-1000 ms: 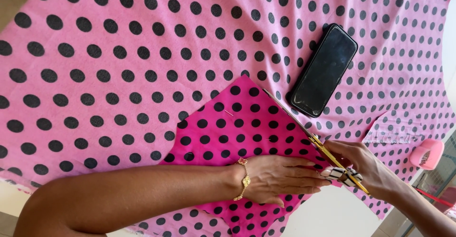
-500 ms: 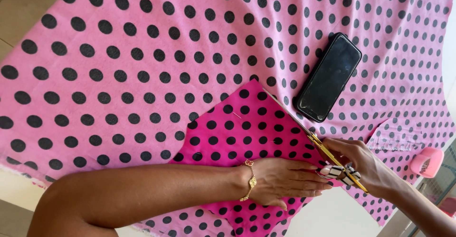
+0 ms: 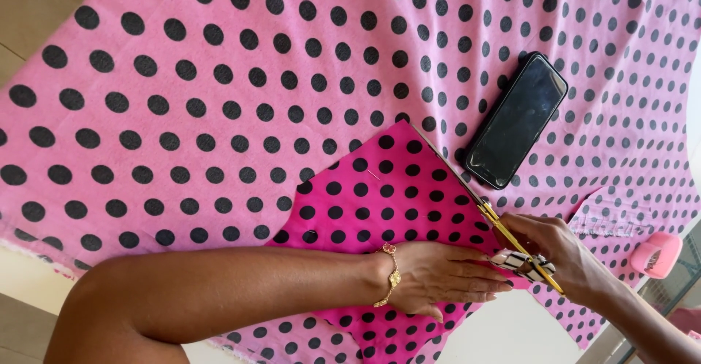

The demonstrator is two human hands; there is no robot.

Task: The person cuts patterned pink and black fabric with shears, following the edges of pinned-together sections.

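Right hand (image 3: 566,251) grips gold scissors (image 3: 504,229) cutting dark-pink dotted fabric (image 3: 380,196); left hand (image 3: 445,276) flat, fingers released; black phone (image 3: 517,121) just beside the cut line.

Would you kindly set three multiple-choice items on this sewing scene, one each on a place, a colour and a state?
1. Where does the phone lie?
A. on the pale pink dotted fabric
B. on the floor
C. in the left hand

2. What colour are the scissors' blades?
A. blue
B. gold
C. black

3. What is the left hand doing?
A. lifting the phone
B. hanging in the air
C. pressing flat on the bright pink piece

Answers: 1 A, the phone rests on the pale cloth beside the bright piece. 2 B, the blades shine gold along that piece's edge, held by the right hand. 3 C, its palm and fingers lie spread on the cloth.
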